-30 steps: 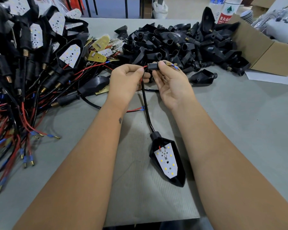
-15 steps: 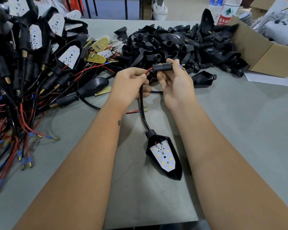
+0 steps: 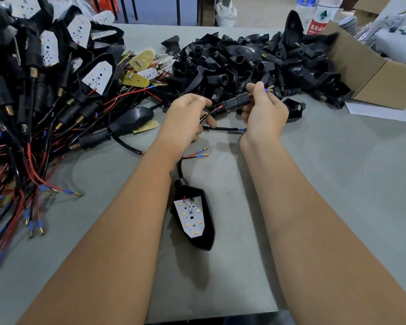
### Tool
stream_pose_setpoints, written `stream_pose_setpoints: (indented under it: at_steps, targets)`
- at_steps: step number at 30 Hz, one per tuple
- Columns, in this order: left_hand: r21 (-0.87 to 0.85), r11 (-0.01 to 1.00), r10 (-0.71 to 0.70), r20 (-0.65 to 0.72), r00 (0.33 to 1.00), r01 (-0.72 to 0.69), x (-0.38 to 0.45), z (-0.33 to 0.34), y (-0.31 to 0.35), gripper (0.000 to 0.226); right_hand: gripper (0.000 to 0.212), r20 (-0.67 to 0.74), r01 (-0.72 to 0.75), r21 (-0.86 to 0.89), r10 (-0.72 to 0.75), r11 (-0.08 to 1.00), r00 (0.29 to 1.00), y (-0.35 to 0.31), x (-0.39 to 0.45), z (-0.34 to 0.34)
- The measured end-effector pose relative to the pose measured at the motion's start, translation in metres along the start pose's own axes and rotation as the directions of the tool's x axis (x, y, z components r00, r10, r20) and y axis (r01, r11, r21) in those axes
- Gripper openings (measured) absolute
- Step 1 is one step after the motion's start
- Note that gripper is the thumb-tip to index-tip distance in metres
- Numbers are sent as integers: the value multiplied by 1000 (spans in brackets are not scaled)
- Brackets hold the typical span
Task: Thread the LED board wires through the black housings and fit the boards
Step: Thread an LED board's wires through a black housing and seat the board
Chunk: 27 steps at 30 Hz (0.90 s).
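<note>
right hand [image 3: 264, 113] pinches black cylindrical plastic sleeve [image 3: 237, 100] (12 o'clock) | left hand [image 3: 185, 120] curled, pinching red-black wires [image 3: 210, 113]

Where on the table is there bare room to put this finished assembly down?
Bare table lies right of the right forearm, below the cardboard box. Another patch sits between the left forearm and the wire tangle. The far side is crowded with black housings.

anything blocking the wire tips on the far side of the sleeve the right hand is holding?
Nothing visible. The blue-and-brass wire tips already stick out past the black sleeve in the right hand; the left hand holds the wires feeding in.
</note>
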<state>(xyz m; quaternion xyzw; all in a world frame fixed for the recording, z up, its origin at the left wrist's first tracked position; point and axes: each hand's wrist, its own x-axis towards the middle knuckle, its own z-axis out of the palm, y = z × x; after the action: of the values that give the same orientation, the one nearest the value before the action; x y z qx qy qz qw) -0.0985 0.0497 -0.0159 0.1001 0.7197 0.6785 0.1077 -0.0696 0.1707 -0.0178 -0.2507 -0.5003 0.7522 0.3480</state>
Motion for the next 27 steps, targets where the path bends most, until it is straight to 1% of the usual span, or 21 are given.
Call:
stream_pose_setpoints:
  at_steps: [3,7,10,13,15,17,19,21,23,25,27]
  targets:
    - [-8,1000,-7,11,1000,7,1,0,-1,24,26,29,48,-17,-48,999,998,-2,-1,1]
    - [14,1000,-19,20,1000,18,2,1,-1,28,27,82,117,-85,-110,990,991,0,-3,3]
    - [2,999,-41,33,999,41,1,1,1,33,28,135,85,-90,-73,992,988,-1,-3,3]
    - [-45,998,-43,51,998,46,-1,0,2,38,22,276,12,-75,9,997,961,-3,-5,4]
    - [-67,997,-35,52,998,38,-1,0,2,43,15,379,41,-170,27,985,925,-2,-7,5]
    - [-83,996,-24,41,999,27,-2,0,1,47,10,444,102,-260,25,960,896,1,-10,6]
    - [-74,997,-13,13,1000,14,0,0,-1,52,4,452,129,-274,10,953,892,2,-12,6]
    - [-61,998,-8,-6,1000,7,3,0,-4,54,3,443,111,-236,5,965,897,0,-13,6]
    - [-69,998,7,-23,1000,-9,4,0,-6,53,3,440,93,-218,12,972,898,-1,-13,7]
    - [-99,995,21,-34,999,-24,5,0,-7,49,6,437,97,-247,21,964,899,-1,-14,8]
    - [-119,992,45,-5,999,-45,5,0,-8,48,8,430,113,-278,19,954,903,-1,-14,8]
